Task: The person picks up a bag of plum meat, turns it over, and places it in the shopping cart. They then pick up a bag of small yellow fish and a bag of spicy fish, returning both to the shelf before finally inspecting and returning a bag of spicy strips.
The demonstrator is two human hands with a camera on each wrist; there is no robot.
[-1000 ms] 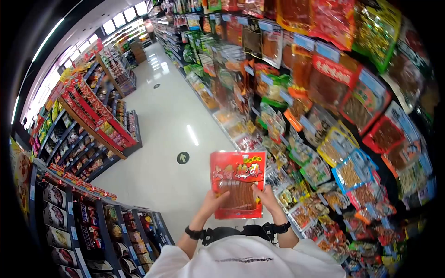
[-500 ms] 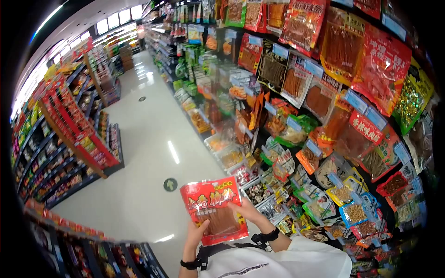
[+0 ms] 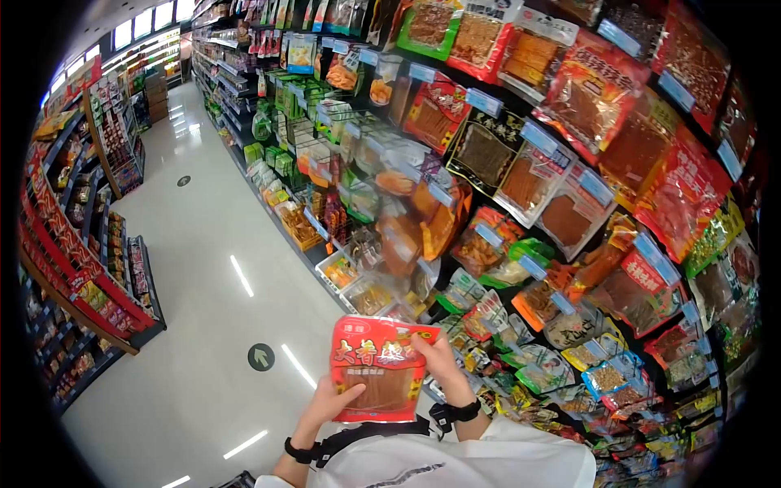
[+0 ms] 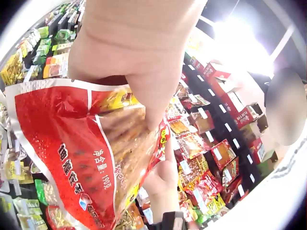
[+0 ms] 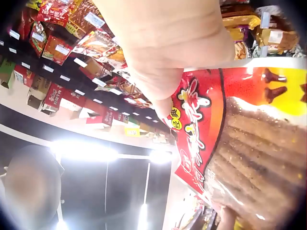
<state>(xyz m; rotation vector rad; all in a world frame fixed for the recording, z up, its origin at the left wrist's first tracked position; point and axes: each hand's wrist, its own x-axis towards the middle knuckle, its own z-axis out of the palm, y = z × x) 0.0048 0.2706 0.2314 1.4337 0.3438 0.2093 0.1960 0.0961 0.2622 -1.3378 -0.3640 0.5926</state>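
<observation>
A flat red snack packet (image 3: pixel 376 358) with brown strips showing through a clear window is held upright in front of the white shirt. The left hand (image 3: pixel 329 400) grips its lower left side, thumb on the front face. At its upper right the right hand (image 3: pixel 439 363) pinches the edge, thumb on the front. In the left wrist view the left hand (image 4: pixel 132 52) curls over an edge of the packet (image 4: pixel 57 143); the other hand (image 4: pixel 163 179) shows beyond it. The right wrist view has the right hand (image 5: pixel 168 43) on the packet (image 5: pixel 259 153), its far fingers hidden behind.
Hanging snack packets with blue price tags fill a tall rack (image 3: pixel 480 154) on the right. A pale aisle floor (image 3: pixel 203 325) with a round arrow marker (image 3: pixel 261 357) runs to the left. Low shelves with red display edges (image 3: pixel 81 268) stand at the far left.
The view has swung right, so more of the rack shows and the left shelves have slid outward. The right hand has shifted from the packet's lower right side to its upper right.
</observation>
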